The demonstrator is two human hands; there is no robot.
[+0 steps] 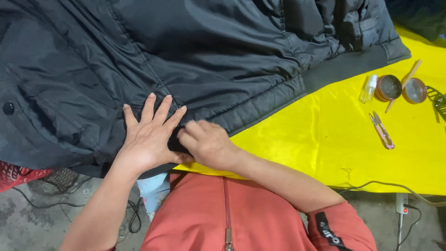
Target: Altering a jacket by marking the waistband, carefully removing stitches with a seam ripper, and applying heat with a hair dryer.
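**Both hands at the hem of a dark padded jacket**

The dark jacket [186,51] lies spread across the yellow cloth [325,139], covering its left part; all positions below are given from the jacket's hem. The left hand [148,135] rests flat on the fabric just above the hem, fingers spread and pressed down; the right hand [206,142] sits touching it on the right, fingers curled and pinching the dark hem edge. A black snap button [8,108] shows far left of the hem. Right of the hem, well apart on bare cloth, lie pink thread snips [382,131]; beyond them stand a small clear bottle [369,88], two round tins [389,87] and a wooden stick [403,83].
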